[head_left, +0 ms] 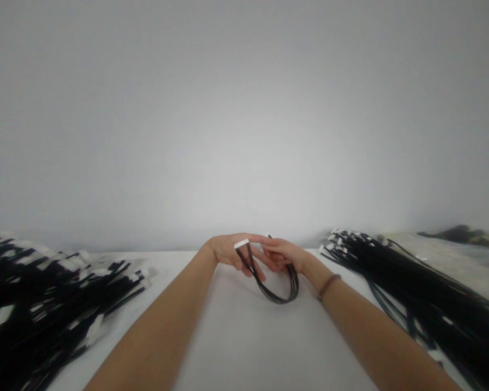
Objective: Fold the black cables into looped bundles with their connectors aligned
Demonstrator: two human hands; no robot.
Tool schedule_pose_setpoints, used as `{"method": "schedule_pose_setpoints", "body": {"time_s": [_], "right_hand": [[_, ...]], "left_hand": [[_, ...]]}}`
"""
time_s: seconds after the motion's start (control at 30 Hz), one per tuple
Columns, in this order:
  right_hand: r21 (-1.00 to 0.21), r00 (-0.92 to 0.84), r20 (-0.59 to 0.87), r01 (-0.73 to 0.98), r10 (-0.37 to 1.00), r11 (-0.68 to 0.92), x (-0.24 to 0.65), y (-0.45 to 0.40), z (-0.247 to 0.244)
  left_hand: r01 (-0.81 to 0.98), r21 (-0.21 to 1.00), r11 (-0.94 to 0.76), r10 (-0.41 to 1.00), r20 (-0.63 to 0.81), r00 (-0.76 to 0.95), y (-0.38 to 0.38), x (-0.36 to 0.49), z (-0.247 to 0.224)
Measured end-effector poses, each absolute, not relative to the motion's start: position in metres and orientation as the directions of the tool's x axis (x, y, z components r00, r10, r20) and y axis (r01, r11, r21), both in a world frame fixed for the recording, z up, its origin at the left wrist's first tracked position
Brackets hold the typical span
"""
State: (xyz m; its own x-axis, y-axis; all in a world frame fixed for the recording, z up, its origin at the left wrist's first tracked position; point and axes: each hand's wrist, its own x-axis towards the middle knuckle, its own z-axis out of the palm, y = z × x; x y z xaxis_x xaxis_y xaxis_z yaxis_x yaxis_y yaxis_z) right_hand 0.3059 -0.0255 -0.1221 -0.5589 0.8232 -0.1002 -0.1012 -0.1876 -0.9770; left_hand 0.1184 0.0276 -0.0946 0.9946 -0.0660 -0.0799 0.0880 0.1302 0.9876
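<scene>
A short black cable (275,297) hangs in a loop in the middle, with a white connector (241,244) at its left end. My right hand (283,254) is closed around the cable near its other end, where a small white tip shows above the fingers. My left hand (238,255) is beside the white connector, its fingers apart and reaching toward my right hand. The two hands meet or overlap at the fingertips. Whether the left fingers pinch any of the cable is not clear.
On the left lies a large pile of black cables with white connectors (44,296). A long bundle of black cables (415,288) lies on the right, beside clear plastic bags (456,258). The white table (269,347) meets a pale wall behind.
</scene>
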Motion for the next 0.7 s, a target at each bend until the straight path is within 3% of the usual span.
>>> {"method": "schedule_pose_setpoints", "body": {"time_s": [0.1,0.2,0.27,0.43,0.53,0.7], "right_hand": [[-0.965,-0.647,-0.189,-0.015,0.738,-0.26,0.312,-0.027,-0.12],[-0.946,-0.676,-0.217,-0.031,0.704,-0.322,0.316,-0.026,-0.122],[-0.942,-0.633,-0.174,-0.115,0.754,-0.314,0.314,-0.024,-0.126],[-0.939,-0.333,-0.05,-0.305,0.942,-0.158,0.291,-0.014,-0.137],[-0.954,-0.191,0.015,-0.297,0.981,-0.043,0.284,-0.011,-0.141],[-0.914,-0.268,-0.005,-0.389,0.963,-0.113,0.291,-0.012,-0.14]], "left_hand": [[0.081,0.975,0.207,-0.062,-0.069,0.996,0.024,0.118,-0.095],[-0.066,0.946,0.318,0.059,0.049,0.997,0.026,0.115,-0.102],[-0.117,0.932,0.343,0.191,0.053,0.98,0.031,0.114,-0.108],[-0.006,0.945,0.326,0.514,-0.172,0.84,0.045,0.125,-0.123],[-0.074,0.955,0.287,0.587,-0.114,0.801,0.048,0.132,-0.128],[-0.19,0.954,0.232,0.671,-0.015,0.742,0.049,0.132,-0.131]]}}
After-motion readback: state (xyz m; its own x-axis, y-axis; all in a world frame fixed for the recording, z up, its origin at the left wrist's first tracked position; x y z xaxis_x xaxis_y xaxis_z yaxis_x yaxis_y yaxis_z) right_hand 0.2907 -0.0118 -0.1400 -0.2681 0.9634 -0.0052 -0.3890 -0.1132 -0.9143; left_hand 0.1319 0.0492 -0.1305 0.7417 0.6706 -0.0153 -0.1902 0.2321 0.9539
